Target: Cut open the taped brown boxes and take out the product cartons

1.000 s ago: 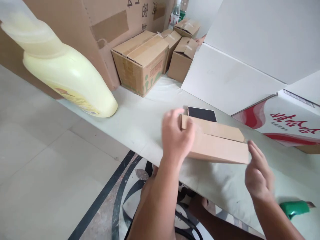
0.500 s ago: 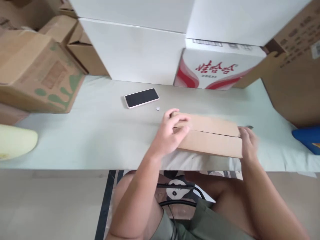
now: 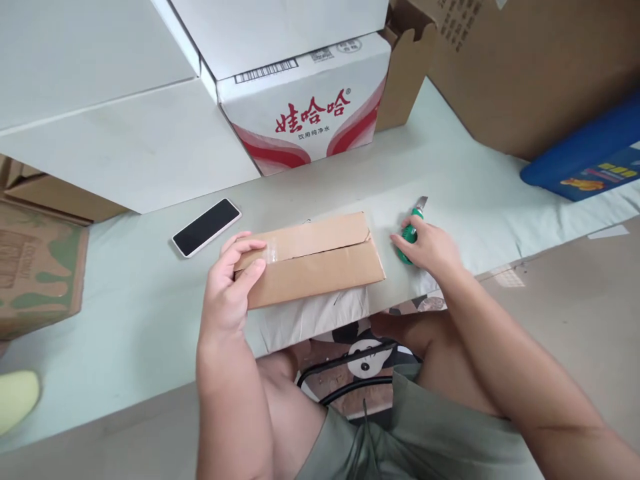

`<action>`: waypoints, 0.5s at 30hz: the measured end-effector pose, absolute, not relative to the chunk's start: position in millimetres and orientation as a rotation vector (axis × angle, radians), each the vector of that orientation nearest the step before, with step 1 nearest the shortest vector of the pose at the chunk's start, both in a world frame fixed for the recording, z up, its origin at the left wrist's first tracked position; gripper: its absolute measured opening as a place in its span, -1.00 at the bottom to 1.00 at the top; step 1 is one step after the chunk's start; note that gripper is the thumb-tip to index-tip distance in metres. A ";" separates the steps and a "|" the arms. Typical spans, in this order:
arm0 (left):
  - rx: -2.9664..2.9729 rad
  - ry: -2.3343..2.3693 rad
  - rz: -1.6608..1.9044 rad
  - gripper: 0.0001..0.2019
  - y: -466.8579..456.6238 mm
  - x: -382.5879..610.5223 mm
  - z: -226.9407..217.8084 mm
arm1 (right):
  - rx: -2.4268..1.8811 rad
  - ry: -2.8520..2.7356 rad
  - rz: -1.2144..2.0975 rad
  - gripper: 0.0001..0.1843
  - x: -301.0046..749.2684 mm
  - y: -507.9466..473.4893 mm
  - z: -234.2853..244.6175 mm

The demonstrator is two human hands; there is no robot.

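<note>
A flat brown cardboard box (image 3: 320, 257) lies near the table's front edge, a lengthwise seam running between its top flaps. Clear tape shows across the seam at its left end. My left hand (image 3: 233, 280) grips that left end, thumb on the near flap and fingers on the far one. To the right of the box, my right hand (image 3: 433, 243) is closed around a green utility knife (image 3: 407, 243). The knife's metal blade is out and points away from me. Blade and box are apart.
A smartphone (image 3: 207, 227) lies behind the box on the left. White cartons (image 3: 125, 140) and a red-and-white carton (image 3: 310, 113) line the back. A large brown carton (image 3: 525, 73) and a blue package (image 3: 590, 160) stand at the right; a pale yellow object (image 3: 17, 400) is at far left.
My right hand has left the box's right end and taken hold of the utility knife. My left hand stays on the box. The view has turned to the right.
</note>
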State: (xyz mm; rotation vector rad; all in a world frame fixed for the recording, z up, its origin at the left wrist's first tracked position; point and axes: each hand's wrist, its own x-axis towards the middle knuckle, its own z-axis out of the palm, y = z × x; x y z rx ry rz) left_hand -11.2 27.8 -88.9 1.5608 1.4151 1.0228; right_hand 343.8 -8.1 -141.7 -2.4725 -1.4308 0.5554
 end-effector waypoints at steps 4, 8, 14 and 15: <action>1.558 1.427 1.024 -0.71 24.2 -7.1 -86.4 | -1.949 -1.044 0.740 -0.47 339.2 -7.1 -133.4; 1.581 1.395 0.987 -0.71 20.2 -6.9 -82.3 | -1.547 -0.876 0.888 -0.27 331.7 -15.2 -110.5; 1.618 1.322 0.888 -0.75 13.4 -13.2 -77.5 | -1.777 -0.885 0.903 -0.09 319.3 -25.2 -86.1; 1.630 1.298 0.873 -0.74 12.5 -13.7 -77.4 | -1.813 -0.894 0.877 -0.09 318.0 -24.9 -86.1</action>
